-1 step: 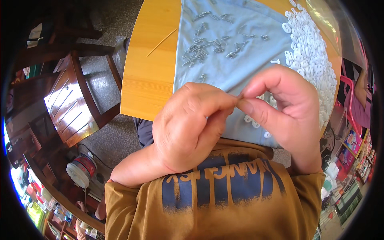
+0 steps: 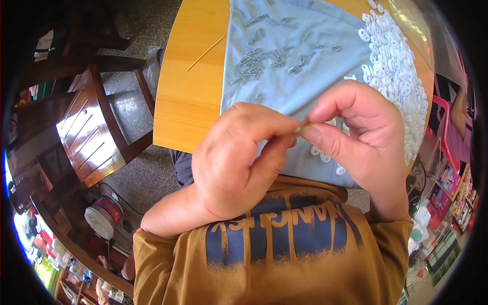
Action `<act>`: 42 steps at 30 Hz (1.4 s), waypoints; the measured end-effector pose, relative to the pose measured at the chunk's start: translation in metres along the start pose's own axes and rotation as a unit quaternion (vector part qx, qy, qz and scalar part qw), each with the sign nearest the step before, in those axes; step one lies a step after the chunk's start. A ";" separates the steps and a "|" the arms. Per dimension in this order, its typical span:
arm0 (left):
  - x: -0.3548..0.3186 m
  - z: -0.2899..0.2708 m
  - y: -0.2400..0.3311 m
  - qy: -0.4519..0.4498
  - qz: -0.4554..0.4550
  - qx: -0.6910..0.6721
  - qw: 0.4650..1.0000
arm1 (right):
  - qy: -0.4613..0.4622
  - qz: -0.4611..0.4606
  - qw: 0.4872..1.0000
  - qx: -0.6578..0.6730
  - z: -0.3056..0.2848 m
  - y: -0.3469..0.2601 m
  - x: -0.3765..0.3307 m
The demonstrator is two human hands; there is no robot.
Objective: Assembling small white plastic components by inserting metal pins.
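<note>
Above the near edge of the cloth, the fingertips of my left hand (image 2: 231, 160) and my right hand (image 2: 358, 134) meet. Each hand pinches with thumb and forefinger. A tiny pale bit shows between the tips, but the fingers hide its kind. Below and behind my right hand, several small white plastic pieces with holes (image 2: 324, 156) lie on the light blue cloth (image 2: 305, 30). Small metal coil springs (image 2: 251, 63) are scattered farther off on the same cloth. A little white T-shaped piece (image 2: 351, 78) lies just beyond my right knuckles.
A big heap of white plastic pieces (image 2: 396, 66) covers the table's right side. On the bare wood of the table (image 2: 185, 101), at left, lies a thin wooden stick (image 2: 205, 54). A dark wooden chair (image 2: 94, 127) stands left of the table, near a round appliance (image 2: 103, 217) on the floor.
My left hand has shifted very slightly left, and a pale bit now shows between the fingertips. My right hand has barely moved.
</note>
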State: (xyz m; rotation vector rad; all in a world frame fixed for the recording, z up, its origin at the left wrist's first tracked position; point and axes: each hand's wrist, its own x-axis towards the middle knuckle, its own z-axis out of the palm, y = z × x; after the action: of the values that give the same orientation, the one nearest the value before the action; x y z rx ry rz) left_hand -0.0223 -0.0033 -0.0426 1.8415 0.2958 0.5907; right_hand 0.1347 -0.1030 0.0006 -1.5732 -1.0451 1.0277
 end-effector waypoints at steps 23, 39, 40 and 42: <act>-0.004 0.008 0.011 0.110 -0.217 -0.255 0.936 | 0.069 -0.085 0.992 -0.067 0.018 0.016 0.000; -0.001 0.025 0.014 0.128 -0.212 -0.218 0.944 | 0.187 -0.084 0.978 -0.044 0.030 0.035 -0.023; 0.001 0.026 0.015 0.127 -0.199 -0.215 0.948 | 0.181 -0.069 0.981 -0.014 0.028 0.033 -0.023; 0.008 0.027 0.017 0.117 -0.175 -0.242 0.947 | 0.168 -0.053 0.984 0.010 0.021 0.027 -0.024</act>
State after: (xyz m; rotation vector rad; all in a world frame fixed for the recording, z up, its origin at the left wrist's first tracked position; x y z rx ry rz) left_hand -0.0026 -0.0275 -0.0312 1.2103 0.5699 0.5712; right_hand 0.1121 -0.1258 -0.0268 -1.5889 -0.8697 0.6685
